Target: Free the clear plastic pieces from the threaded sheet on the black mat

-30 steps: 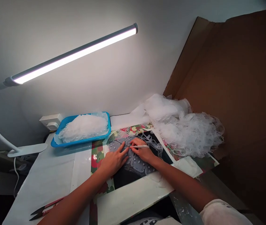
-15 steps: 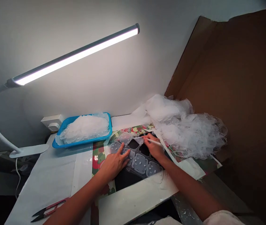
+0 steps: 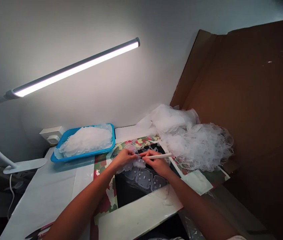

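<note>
Left hand [image 3: 122, 158] pinches the thin, floppy translucent moulded plastic sheet [image 3: 143, 176] at its edge, right hand [image 3: 157, 165] grips a slim white stick [image 3: 157, 156].

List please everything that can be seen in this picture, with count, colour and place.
desk lamp: one, white, lit, over the left of the table
wall socket: one, white, behind the basket
basket: one, blue, back left, filled with clear pieces
clear sheet: one, see-through, on the dark mat under the hands
scrap pile: one, white, back right
cardboard: one, brown, standing at the right
scissors: one pair, red handles, bottom left edge
stick: one, white, in the right hand
left hand: pinches a clear piece
right hand: holds the stick
</note>
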The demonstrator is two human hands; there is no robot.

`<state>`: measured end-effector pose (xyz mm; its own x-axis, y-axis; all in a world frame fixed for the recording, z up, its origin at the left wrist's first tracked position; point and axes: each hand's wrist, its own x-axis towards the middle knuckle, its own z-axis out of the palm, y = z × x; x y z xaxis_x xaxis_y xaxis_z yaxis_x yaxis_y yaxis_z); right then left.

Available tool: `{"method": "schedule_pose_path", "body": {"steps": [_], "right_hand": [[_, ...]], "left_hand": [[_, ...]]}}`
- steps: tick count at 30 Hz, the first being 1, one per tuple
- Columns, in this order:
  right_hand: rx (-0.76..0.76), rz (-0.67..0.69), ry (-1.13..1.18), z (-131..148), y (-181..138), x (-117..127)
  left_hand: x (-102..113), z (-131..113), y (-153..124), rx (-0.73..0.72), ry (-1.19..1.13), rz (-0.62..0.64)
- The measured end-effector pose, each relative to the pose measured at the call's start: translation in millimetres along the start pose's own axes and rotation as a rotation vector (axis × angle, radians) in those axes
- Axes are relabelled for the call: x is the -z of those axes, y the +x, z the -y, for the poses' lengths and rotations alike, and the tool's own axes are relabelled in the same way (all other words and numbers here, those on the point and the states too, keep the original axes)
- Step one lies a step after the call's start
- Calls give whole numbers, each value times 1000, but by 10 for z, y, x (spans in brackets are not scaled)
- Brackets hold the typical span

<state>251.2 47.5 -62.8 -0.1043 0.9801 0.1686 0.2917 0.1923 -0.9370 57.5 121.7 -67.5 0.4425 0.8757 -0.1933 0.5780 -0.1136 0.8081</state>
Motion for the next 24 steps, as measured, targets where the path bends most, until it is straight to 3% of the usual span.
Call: {"method": "schedule_pose_path", "body": {"steps": [3,7,9,12,17,19,21,24], "right_hand": [[-137,-61,64,-134,219,42],[-239,51,43,-252,390,24],[-222,61,42,-265,413,-22],[-156,-30,-75,-313,441,-48],[-45,-94,-236,-461,511,149],[-37,-95,-250,-448,521,231],[10,-167,-262,-372,526,228],[125,-198,-231,-223,541,5]], "left_hand": [[-75,31,-13,-58,44,-49],[-95,12,-59,-110,108,-96],[-116,-8,-92,-118,132,-122],[-175,-9,-263,-182,183,-188],[-146,122,-811,-542,283,-185],[-34,166,-932,-498,264,-243],[103,176,-925,-323,291,-372],[255,166,-749,-76,488,-430]]}}
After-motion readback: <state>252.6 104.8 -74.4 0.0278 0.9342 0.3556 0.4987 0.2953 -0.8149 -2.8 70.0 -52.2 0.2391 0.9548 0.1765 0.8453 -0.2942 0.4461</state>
